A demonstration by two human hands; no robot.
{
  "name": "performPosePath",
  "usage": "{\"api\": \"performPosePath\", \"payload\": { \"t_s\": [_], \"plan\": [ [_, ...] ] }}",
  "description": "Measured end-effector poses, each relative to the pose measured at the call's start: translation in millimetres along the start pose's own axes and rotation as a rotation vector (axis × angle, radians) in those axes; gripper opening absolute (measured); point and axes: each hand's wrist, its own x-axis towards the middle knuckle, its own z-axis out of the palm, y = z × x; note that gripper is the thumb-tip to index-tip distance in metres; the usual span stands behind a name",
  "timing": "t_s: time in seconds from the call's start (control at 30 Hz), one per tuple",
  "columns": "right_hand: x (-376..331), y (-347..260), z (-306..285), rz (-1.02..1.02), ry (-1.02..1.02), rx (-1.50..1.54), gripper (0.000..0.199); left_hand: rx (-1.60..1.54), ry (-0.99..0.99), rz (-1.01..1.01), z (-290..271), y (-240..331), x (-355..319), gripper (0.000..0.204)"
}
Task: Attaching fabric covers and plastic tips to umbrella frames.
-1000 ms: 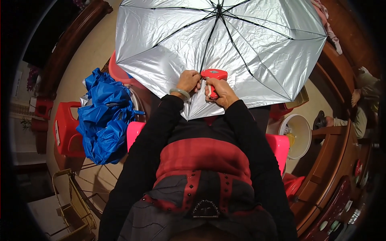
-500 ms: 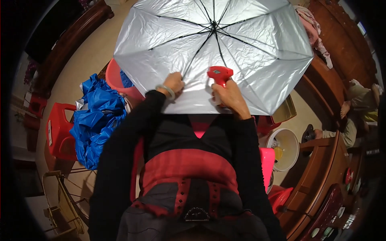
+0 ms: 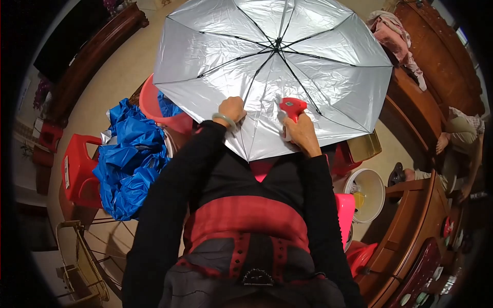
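An open umbrella (image 3: 205, 59) lies across my lap, its silver inside up and its thin black ribs spreading from a hub at the far middle. My left hand (image 3: 231, 109) is closed at the near left part of the silver canopy, beside a rib, and appears to pinch it. A bangle rings that wrist. In my right hand (image 3: 304, 134) is a red pistol-shaped tool (image 3: 293, 107), gripped by its handle over the canopy right of my left hand. Its exact kind is unclear. One canopy corner points toward my waist between my forearms.
At left, a heap of blue fabric (image 3: 128, 159) lies beside a red plastic stool (image 3: 77, 169) and a pink basin (image 3: 150, 100). A white bucket (image 3: 371, 197) and wooden furniture (image 3: 411, 226) stand at right. Another person (image 3: 462, 131) is at the far right.
The umbrella has turned, bringing a corner toward my waist where a straight edge lay. Both hands sit slightly farther right and lower in view, the right still holding the red pistol-shaped tool.
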Motion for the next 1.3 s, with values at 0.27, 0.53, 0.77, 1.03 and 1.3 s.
{"api": "performPosePath", "payload": {
  "t_s": [0.27,0.53,0.77,1.03,1.3],
  "plan": [
    [2.6,32.9,17.5,0.331,-0.068,0.759,0.020,0.172,0.150,-0.026,8.6,-2.1,-22.2,0.012],
    [-3.0,26.9,27.8,0.341,-0.206,0.867,0.023,-0.223,0.384,-0.003,56.6,8.6,-28.9,0.013],
    [-9.4,25.5,42.3,0.306,-0.239,0.681,0.021,-1.034,0.144,-0.411,47.4,31.7,-41.3,0.015],
    [-10.7,29.6,43.9,0.340,-0.268,0.764,0.023,-0.599,0.220,-0.137,76.9,28.8,-31.9,0.018],
    [-15.9,20.9,58.2,0.416,-0.211,0.740,0.018,-0.567,0.254,-0.090,87.9,20.8,-30.4,0.019]
  ]
}}
